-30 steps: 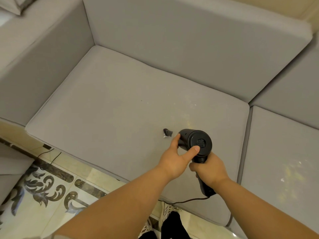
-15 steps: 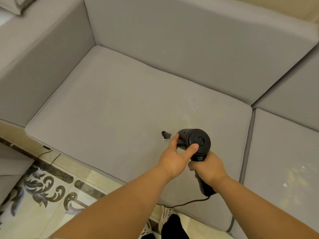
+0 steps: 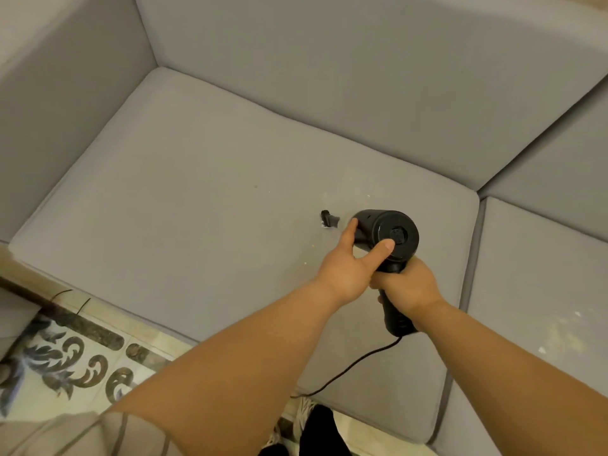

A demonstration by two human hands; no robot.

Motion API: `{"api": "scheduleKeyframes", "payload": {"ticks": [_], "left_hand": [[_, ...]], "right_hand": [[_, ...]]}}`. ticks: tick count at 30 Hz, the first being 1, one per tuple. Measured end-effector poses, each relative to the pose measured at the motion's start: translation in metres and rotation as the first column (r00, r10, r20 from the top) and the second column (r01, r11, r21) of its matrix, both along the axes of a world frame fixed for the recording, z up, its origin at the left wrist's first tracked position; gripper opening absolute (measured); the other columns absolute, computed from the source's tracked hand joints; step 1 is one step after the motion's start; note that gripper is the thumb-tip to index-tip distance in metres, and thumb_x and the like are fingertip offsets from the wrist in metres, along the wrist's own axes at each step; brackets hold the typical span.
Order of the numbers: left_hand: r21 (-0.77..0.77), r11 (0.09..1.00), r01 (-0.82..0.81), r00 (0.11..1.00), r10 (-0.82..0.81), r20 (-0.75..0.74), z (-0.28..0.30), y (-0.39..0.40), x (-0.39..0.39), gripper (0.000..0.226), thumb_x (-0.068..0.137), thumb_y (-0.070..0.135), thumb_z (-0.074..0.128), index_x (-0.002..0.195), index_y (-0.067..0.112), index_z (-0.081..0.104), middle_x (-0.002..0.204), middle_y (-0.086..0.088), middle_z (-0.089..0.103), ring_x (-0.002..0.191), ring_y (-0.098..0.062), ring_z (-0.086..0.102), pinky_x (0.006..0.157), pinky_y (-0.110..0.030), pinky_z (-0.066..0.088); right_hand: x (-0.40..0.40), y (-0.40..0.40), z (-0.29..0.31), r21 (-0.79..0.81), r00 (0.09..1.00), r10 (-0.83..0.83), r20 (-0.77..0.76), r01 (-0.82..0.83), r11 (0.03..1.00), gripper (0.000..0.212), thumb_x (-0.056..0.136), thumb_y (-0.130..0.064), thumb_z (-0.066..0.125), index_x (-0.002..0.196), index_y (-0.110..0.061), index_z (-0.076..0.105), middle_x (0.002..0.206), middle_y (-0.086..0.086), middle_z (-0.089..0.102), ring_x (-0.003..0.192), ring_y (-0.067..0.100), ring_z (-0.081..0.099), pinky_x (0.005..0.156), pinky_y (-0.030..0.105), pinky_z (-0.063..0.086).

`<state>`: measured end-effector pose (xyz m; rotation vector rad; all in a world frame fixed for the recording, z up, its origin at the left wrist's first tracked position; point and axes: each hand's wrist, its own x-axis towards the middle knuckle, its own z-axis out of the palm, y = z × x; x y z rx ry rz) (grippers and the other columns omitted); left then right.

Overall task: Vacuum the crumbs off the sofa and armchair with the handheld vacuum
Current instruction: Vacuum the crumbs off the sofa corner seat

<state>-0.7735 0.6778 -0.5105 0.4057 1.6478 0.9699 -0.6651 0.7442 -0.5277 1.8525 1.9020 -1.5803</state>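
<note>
A black handheld vacuum (image 3: 386, 233) hangs over the grey sofa seat cushion (image 3: 197, 209), its small nozzle (image 3: 328, 219) touching the fabric beside a white crumb. My right hand (image 3: 408, 284) grips the vacuum's handle from below. My left hand (image 3: 348, 261) holds the vacuum's round body, thumb across its back and index finger along its side. Pale crumbs (image 3: 559, 334) are scattered over the neighbouring cushion on the right, and a few specks lie near the nozzle.
A thin black cord (image 3: 348, 366) runs from the handle down over the cushion's front edge. The sofa back (image 3: 329, 77) and left armrest (image 3: 65, 93) enclose the seat. Patterned floor tiles (image 3: 82, 363) and my shoes (image 3: 306, 432) lie below.
The view has shifted and the vacuum with both hands sits slightly farther along the cushion. The grip of both hands is unchanged.
</note>
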Motion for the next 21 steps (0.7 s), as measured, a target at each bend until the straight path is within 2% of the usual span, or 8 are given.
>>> {"api": "scheduleKeyframes", "payload": {"ticks": [7,11,14,17,21], "left_hand": [[-0.035,0.999,0.014,0.999,-0.013,0.029,0.013,-0.019,0.02,0.082,0.087,0.053,0.058,0.151,0.036,0.01,0.148,0.005,0.039,0.134,-0.016,0.039,0.096,-0.023,0.033],[-0.053,0.998,0.019,0.999,-0.017,0.036,0.019,-0.031,0.024,0.083,0.085,0.056,0.06,0.15,0.036,0.013,0.148,0.003,0.04,0.132,-0.018,0.043,0.109,-0.033,0.036],[-0.06,0.998,0.015,0.999,-0.013,0.035,0.026,-0.037,0.026,0.083,0.084,0.056,0.059,0.15,0.036,0.013,0.147,0.001,0.041,0.128,-0.021,0.048,0.109,-0.038,0.037],[-0.047,0.999,0.006,1.0,-0.004,0.025,0.031,-0.043,0.028,0.081,0.085,0.054,0.059,0.15,0.035,0.014,0.146,0.002,0.042,0.129,-0.019,0.046,0.108,-0.033,0.036],[-0.019,1.0,-0.007,1.0,0.007,-0.016,0.035,-0.048,0.024,0.079,0.087,0.051,0.059,0.151,0.034,0.015,0.144,0.006,0.043,0.13,-0.011,0.041,0.096,-0.02,0.032]], "right_hand": [[0.022,-0.024,0.016,-0.071,1.0,-0.002,0.029,0.005,0.997,0.021,0.071,-0.005,0.071,0.09,-0.01,0.066,0.073,0.012,0.067,0.067,0.03,0.065,0.077,0.052,0.058],[0.027,-0.033,0.024,-0.093,0.999,0.022,0.035,-0.019,0.995,0.023,0.069,-0.005,0.071,0.091,-0.01,0.066,0.072,0.011,0.067,0.063,0.028,0.064,0.075,0.051,0.059],[0.029,-0.039,0.033,-0.089,0.999,0.029,0.037,-0.026,0.996,0.025,0.069,-0.005,0.071,0.092,-0.01,0.065,0.072,0.011,0.067,0.061,0.027,0.065,0.07,0.045,0.058],[0.031,-0.045,0.036,-0.066,0.999,0.034,0.027,-0.032,0.997,0.025,0.068,-0.006,0.072,0.091,-0.011,0.065,0.074,0.012,0.068,0.064,0.028,0.066,0.071,0.046,0.058],[0.024,-0.05,0.037,-0.041,0.999,0.032,0.017,-0.032,0.999,0.027,0.064,-0.013,0.071,0.09,-0.012,0.065,0.073,0.01,0.068,0.068,0.03,0.067,0.071,0.046,0.058]]}}
